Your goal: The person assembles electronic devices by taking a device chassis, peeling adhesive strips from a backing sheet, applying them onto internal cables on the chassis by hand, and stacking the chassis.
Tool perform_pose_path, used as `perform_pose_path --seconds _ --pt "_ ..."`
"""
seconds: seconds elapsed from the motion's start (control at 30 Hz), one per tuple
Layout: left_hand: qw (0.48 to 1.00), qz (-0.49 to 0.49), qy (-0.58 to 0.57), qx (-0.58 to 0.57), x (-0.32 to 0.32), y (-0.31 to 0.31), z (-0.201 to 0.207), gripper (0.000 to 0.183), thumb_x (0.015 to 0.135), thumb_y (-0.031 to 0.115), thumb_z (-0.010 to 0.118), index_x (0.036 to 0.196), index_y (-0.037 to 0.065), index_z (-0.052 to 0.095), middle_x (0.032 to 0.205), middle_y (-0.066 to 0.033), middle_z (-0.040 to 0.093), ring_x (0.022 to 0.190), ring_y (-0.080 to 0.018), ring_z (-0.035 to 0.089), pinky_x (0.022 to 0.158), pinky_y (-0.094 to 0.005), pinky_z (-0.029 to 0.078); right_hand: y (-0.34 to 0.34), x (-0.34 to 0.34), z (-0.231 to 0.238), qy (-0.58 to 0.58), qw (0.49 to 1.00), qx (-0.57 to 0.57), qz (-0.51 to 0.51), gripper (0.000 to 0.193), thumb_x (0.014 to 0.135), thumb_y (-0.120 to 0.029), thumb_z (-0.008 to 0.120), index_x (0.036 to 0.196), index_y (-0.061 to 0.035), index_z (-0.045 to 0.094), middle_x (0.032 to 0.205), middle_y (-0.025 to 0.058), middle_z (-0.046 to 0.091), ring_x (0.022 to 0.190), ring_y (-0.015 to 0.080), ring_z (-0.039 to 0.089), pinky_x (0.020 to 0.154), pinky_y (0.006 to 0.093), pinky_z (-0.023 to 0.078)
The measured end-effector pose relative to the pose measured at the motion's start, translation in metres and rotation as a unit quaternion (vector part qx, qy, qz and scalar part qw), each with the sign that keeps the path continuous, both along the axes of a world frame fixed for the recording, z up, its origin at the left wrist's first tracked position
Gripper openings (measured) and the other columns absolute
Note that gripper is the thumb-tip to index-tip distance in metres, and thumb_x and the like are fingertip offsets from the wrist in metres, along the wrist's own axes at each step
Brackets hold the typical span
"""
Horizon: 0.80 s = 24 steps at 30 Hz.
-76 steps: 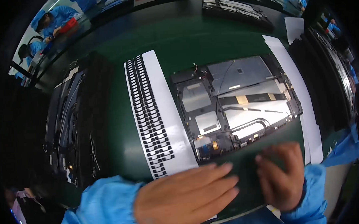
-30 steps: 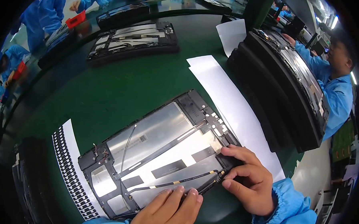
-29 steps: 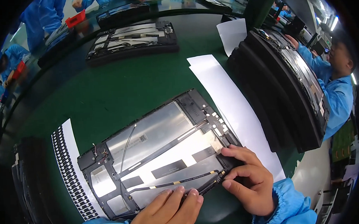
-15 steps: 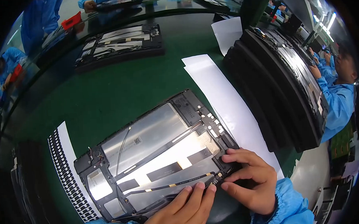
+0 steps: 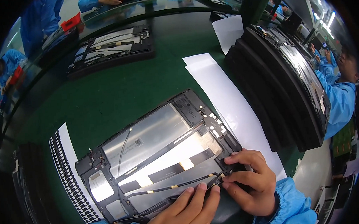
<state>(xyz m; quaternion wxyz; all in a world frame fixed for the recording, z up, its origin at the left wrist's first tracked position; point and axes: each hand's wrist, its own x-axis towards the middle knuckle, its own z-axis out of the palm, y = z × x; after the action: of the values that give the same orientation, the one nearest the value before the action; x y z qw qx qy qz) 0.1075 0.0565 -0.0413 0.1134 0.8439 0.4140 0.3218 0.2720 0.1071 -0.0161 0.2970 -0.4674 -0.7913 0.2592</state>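
Note:
An opened tablet back (image 5: 157, 149) lies tilted on the green mat, its silver battery plates, black ribbon strips and a thin cable showing. My right hand (image 5: 250, 181) pinches the near right corner of the frame, thumb and forefinger closed around a small connector at the cable's end. My left hand (image 5: 187, 209) lies flat with fingers together, fingertips pressing on the thin black cable (image 5: 171, 188) near the frame's lower edge.
A white sheet with rows of black stickers (image 5: 70, 173) lies left of the tablet. White paper strips (image 5: 227, 102) lie to the right, beside a stack of black trays (image 5: 282, 75). Another opened tablet (image 5: 108, 47) sits farther back. People in blue work around the table.
The view turned from the mat's left side toward the tablet's right corner. My hands came off the dark near-side sheet and now rest on the cable and connector; they have barely shifted lately.

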Motion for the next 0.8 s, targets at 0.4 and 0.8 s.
perform_pose_path --seconds 0.4,0.8 --pt "0.985 -0.115 0.075 -0.103 -0.023 0.012 0.022 0.044 0.07 0.004 0.054 0.113 0.002 0.049 0.11 -0.0177 0.05 0.102 -0.0302 0.049 0.086 -0.0371 0.041 -0.007 -0.006 -0.011 0.039 0.994 0.103 -0.007 0.019 0.055 0.005 0.064 0.072 -0.0024 0.059 0.089 0.0103 0.058 0.088 0.0288 0.051 0.076 0.034 0.042" --pt "0.934 0.138 0.172 -0.279 -0.115 0.108 0.024 0.06 0.074 0.051 0.053 0.097 -0.004 0.055 0.1 -0.024 0.051 0.096 -0.0357 0.05 0.083 -0.0399 0.04 -0.064 -0.038 -0.007 0.413 0.815 -0.407 -0.03 0.044 0.074 0.002 0.061 0.112 0.0134 0.042 0.098 0.0182 0.055 0.089 0.0205 0.057 0.075 0.0261 0.048"
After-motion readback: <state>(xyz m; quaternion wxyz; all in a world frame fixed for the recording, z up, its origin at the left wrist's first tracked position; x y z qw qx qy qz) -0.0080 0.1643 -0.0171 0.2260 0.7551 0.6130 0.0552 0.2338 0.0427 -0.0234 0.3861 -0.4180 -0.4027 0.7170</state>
